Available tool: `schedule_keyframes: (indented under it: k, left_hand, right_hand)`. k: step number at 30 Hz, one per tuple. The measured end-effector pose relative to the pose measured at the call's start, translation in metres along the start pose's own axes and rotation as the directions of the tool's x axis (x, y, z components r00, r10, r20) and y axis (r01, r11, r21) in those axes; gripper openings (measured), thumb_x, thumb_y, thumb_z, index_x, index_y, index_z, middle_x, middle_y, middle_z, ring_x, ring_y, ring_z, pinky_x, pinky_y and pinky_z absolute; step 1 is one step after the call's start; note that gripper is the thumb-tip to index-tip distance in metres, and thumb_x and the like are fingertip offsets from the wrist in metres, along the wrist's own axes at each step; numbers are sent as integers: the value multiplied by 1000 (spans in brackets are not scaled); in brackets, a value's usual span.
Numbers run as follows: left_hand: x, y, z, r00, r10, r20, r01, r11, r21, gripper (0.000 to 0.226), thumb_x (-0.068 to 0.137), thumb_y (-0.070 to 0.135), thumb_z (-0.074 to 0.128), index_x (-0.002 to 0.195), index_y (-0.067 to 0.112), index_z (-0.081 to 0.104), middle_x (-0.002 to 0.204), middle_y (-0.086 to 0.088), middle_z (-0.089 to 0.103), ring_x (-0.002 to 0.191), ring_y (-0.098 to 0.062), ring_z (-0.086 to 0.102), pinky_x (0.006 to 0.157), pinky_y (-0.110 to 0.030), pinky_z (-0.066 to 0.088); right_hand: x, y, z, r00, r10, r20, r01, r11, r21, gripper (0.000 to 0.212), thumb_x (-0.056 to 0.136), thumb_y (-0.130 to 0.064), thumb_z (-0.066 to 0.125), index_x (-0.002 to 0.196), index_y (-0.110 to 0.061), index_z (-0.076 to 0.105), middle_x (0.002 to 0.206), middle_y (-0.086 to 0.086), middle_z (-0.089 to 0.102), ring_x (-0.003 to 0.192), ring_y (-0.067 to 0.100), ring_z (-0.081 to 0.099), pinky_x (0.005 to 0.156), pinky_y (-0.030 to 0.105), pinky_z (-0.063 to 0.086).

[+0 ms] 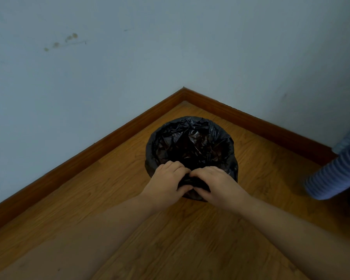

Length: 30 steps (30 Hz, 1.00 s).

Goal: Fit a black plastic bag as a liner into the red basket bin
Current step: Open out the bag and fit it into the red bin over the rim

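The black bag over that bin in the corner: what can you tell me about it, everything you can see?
The black plastic bag is thin, glossy and heavily crinkled. It lies open inside the bin, its mouth folded over the rim and down the outside, hiding the bin completely. It stands on the wooden floor near the room's corner. At the near edge, the left hand and the right hand pinch a gathered bunch of slack plastic.

home room corner | wood floor (190, 239) | skirting board (109, 138) | painted wall (129, 47)

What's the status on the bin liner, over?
Left hand and right hand both gripping black bag slack at near rim. Bag draped over bin, red hidden. Nothing in the way.
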<state>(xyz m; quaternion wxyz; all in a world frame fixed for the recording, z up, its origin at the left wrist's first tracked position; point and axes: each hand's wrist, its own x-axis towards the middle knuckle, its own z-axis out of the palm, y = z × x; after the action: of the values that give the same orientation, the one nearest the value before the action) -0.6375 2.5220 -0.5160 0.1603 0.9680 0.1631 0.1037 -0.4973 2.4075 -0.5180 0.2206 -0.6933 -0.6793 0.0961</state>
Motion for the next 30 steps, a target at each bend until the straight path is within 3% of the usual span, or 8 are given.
schedule_keyframes:
  k: [6, 12, 17, 30]
  left_hand:
    - [-1, 0, -1, 1000, 22, -1, -22, 998, 60, 30, 89, 36, 52, 111, 18, 60, 105, 0, 53, 99, -17, 43, 81, -21, 22]
    - [-1, -4, -8, 998, 24, -56, -18, 993, 113, 28, 83, 33, 62, 105, 16, 65, 98, -4, 55, 95, -21, 47, 82, -26, 26]
    - [-2, -3, -11, 993, 24, -114, -3, 984, 181, 18, 69, 14, 75, 86, 10, 71, 80, -9, 59, 78, -29, 56, 68, -35, 40]
    - [21, -2, -6, 986, 31, -166, 12, 967, 253, 22, 59, 11, 82, 77, 9, 69, 77, -8, 63, 72, -28, 60, 62, -36, 47]
  right_hand:
    - [-3, 6, -12, 999, 28, -23, -28, 999, -30, 36, 81, -36, 62, 112, -21, 52, 103, -3, 61, 98, 14, 54, 89, 27, 41]
    - [-6, 15, -24, 997, -39, -60, 26, 977, -209, 22, 73, -16, 72, 93, -11, 64, 87, 4, 63, 83, 21, 59, 76, 27, 41]
    - [-1, 8, -17, 989, -89, -121, 54, 961, -271, 27, 61, -4, 77, 84, -8, 65, 81, 8, 63, 73, 25, 61, 65, 31, 49]
    - [15, 25, -14, 976, -3, -220, -58, 960, -272, 27, 61, 5, 71, 85, -4, 64, 83, 11, 63, 77, 29, 60, 65, 37, 49]
